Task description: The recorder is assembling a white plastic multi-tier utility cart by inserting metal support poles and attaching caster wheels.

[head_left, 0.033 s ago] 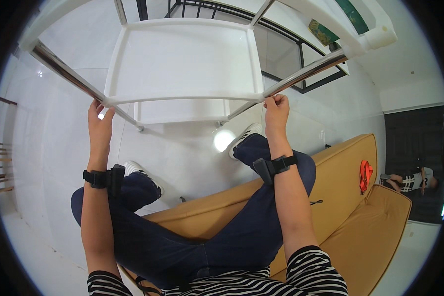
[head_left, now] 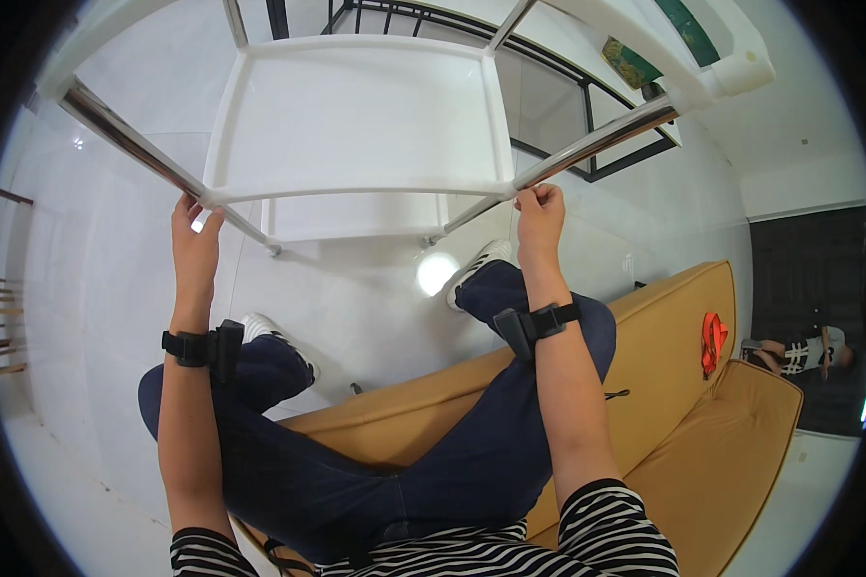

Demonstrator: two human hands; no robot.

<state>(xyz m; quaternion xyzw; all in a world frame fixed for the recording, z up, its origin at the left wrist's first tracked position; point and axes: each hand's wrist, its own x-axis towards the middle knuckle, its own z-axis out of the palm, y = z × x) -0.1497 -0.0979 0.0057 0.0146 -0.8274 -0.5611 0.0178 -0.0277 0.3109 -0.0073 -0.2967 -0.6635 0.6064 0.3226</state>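
In front of me stands a white tiered shelf cart with chrome poles; its middle shelf (head_left: 356, 120) is a shallow white tray. My left hand (head_left: 195, 245) grips the shelf's near left corner, thumb on one side and fingers on the other, right below the left pole (head_left: 135, 139). At the near right corner my right hand (head_left: 539, 216) has its fingers curled in against the shelf, just under the right pole (head_left: 597, 144). Its fingertips are partly hidden. A lower shelf (head_left: 351, 216) shows beneath the middle one.
I sit on a tan sofa (head_left: 683, 327) with a red strap (head_left: 712, 344) on it. Beyond the cart is a black-framed table (head_left: 587, 111). A wooden chair or rack (head_left: 5, 327) stands far left. Another person (head_left: 808, 354) is far right by a dark door (head_left: 789, 260).
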